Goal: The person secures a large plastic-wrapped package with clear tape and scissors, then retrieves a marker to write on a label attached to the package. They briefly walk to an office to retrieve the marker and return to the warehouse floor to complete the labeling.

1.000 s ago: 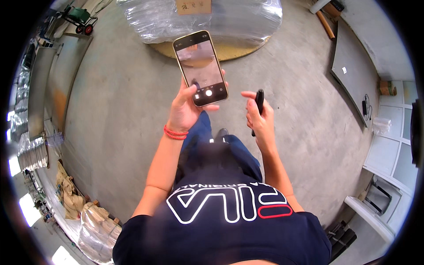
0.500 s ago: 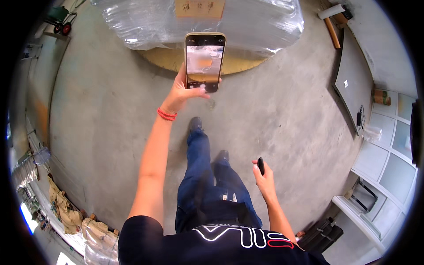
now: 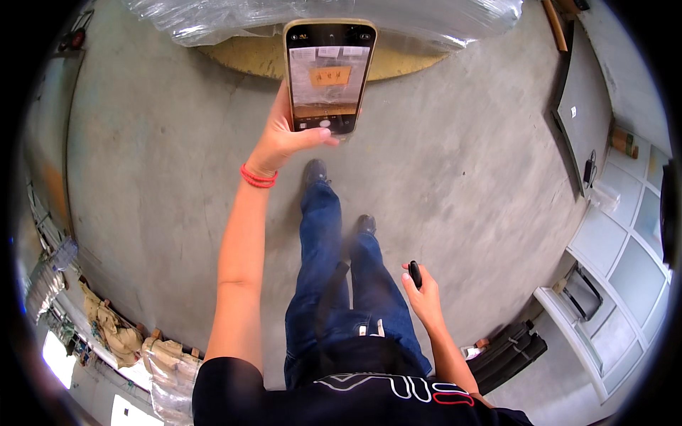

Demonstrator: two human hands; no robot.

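Observation:
A smartphone [image 3: 329, 78] in a pale case is held upright by my left hand [image 3: 278, 135], out in front of me. Its screen shows a camera view of a wrapped load with an orange-brown label, and my thumb lies over the bottom of the screen by the round shutter button. Beyond the phone stands a bulky load in clear plastic wrap [image 3: 213, 25] on a round yellowish base [image 3: 238, 59]. Low on my right side, my right hand [image 3: 425, 292] is closed around a small black object [image 3: 415, 274] whose kind I cannot make out.
Grey concrete floor [image 3: 462, 142] surrounds my feet. To the right, a large dark panel [image 3: 584, 106] lies by the wall, near white glass-paned frames [image 3: 607, 248]. A black case [image 3: 508, 358] lies at lower right; plastic-wrapped bundles [image 3: 170, 376] stand at lower left.
The phone now appears larger and higher, and its screen has shifted from a blurred picture to a sharper one with the label centred. My right hand has dropped slightly.

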